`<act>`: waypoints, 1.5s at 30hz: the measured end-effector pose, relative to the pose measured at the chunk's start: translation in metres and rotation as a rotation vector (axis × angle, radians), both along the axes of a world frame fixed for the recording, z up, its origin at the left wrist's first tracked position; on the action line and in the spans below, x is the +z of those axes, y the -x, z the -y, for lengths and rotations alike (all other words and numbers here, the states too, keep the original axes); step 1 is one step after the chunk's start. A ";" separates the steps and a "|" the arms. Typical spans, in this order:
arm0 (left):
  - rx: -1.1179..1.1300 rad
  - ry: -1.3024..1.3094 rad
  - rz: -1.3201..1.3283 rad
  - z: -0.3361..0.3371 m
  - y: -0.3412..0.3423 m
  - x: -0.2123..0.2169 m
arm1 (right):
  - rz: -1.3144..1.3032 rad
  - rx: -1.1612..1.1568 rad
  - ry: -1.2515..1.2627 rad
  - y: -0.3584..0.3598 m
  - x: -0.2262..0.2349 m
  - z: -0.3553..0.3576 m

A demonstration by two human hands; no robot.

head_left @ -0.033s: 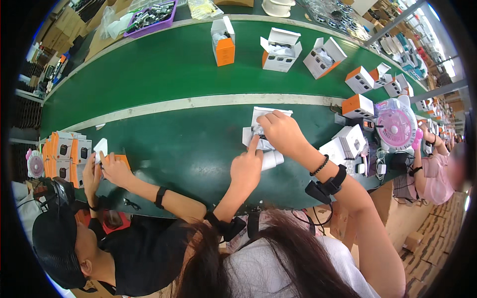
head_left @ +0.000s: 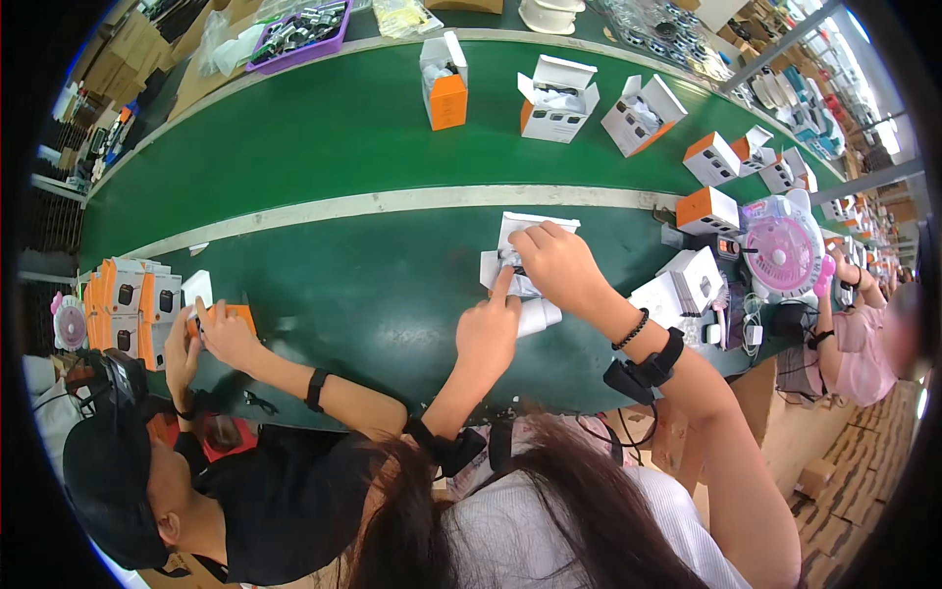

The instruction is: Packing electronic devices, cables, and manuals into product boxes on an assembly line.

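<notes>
An open white box [head_left: 490, 268] stands on the near green table in front of me, its back flap raised and its side flap out. Clear plastic wrapping and something dark show inside. My right hand [head_left: 557, 263] reaches over it from the right, fingers bent down and closed at the opening; what they grip is hidden. My left hand [head_left: 485, 332] comes from below, its index finger stretched onto the box's contents and the other fingers curled, with nothing seen in it. A white rounded object [head_left: 539, 317] lies just below the box, partly covered by my hands.
Open boxes [head_left: 557, 120] stand along the green conveyor belt [head_left: 294, 128] beyond a pale rail. Right are white booklets [head_left: 695, 280] and a pink fan [head_left: 780, 253]. At left, a co-worker's hands [head_left: 228, 337] hold a white box beside stacked orange-white boxes [head_left: 126, 299].
My hands stay in place at the box. The boxes on the belt have shifted slightly right. The co-worker's white box has turned and lowered a little.
</notes>
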State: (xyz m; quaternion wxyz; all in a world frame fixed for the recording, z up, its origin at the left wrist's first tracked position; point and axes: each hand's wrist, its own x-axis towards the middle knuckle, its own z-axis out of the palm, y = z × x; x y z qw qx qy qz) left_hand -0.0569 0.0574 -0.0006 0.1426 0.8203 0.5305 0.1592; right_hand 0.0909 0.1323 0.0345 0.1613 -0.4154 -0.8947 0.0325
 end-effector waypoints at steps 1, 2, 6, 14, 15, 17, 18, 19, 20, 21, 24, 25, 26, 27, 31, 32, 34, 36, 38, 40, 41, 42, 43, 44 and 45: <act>0.004 0.001 -0.001 0.000 0.001 0.000 | -0.006 -0.026 0.004 0.002 0.000 0.005; 0.006 -0.002 0.002 0.000 0.002 0.000 | -0.012 -0.052 0.007 0.004 0.001 0.008; -0.007 0.022 0.016 0.000 -0.002 0.004 | 0.095 -0.081 0.031 0.000 -0.010 0.010; 0.020 0.025 0.005 0.001 -0.015 0.003 | 0.303 0.002 -0.009 0.006 0.010 -0.005; 0.027 0.030 0.007 0.002 -0.010 0.002 | 0.307 0.003 -0.011 0.009 0.008 -0.004; 0.021 0.031 0.011 0.004 0.013 -0.007 | 0.205 0.025 -0.022 0.025 -0.004 -0.004; 0.018 0.038 0.015 0.003 0.025 -0.011 | 0.204 0.024 -0.026 0.034 -0.010 -0.009; 0.018 0.036 0.016 0.002 0.036 -0.013 | 0.165 0.044 -0.061 0.042 -0.015 -0.014; 0.012 0.036 0.016 0.001 0.046 -0.016 | 0.126 0.064 -0.095 0.052 -0.019 -0.018; 0.006 0.036 0.015 -0.001 0.055 -0.018 | 0.125 0.063 -0.097 0.061 -0.022 -0.020; 0.023 0.032 0.016 0.000 0.059 -0.021 | 0.149 0.101 -0.021 0.068 -0.028 -0.022; 0.026 0.032 0.016 0.001 0.055 -0.020 | 0.153 0.117 -0.043 0.066 -0.031 -0.022; 0.029 0.034 0.028 0.002 0.051 -0.019 | 0.158 0.132 -0.066 0.062 -0.032 -0.021; 0.031 0.035 0.041 0.003 0.045 -0.018 | 0.159 0.133 -0.067 0.054 -0.030 -0.020; 0.022 0.055 0.027 0.006 0.025 -0.014 | 0.003 0.066 0.018 0.032 -0.020 -0.017; 0.027 0.037 0.036 0.005 0.023 -0.012 | -0.060 0.044 0.000 0.030 -0.017 -0.017; 0.024 0.017 0.049 0.006 0.018 -0.010 | -0.073 0.076 0.006 0.028 -0.026 -0.017; 0.029 0.067 0.029 0.010 0.015 -0.012 | -0.080 0.100 0.010 0.026 -0.031 -0.017; 0.033 0.075 0.020 0.010 0.018 -0.015 | 0.061 0.086 0.023 0.036 -0.031 -0.018; 0.034 0.081 0.013 0.008 0.023 -0.012 | 0.103 0.081 -0.013 0.040 -0.028 -0.021; 0.032 0.076 0.106 0.007 0.027 -0.008 | 0.108 0.113 -0.016 0.039 -0.027 -0.021; 0.029 0.070 0.198 0.007 0.032 -0.003 | 0.112 0.144 -0.019 0.037 -0.025 -0.021; 0.028 0.067 0.198 0.008 0.039 0.001 | -0.098 0.167 -0.025 0.034 -0.016 -0.019; 0.059 -0.102 0.307 0.011 0.048 0.002 | -0.095 0.162 -0.026 0.027 -0.008 -0.012; 0.091 -0.271 0.416 0.011 0.056 0.000 | -0.268 0.052 0.006 0.018 -0.001 -0.004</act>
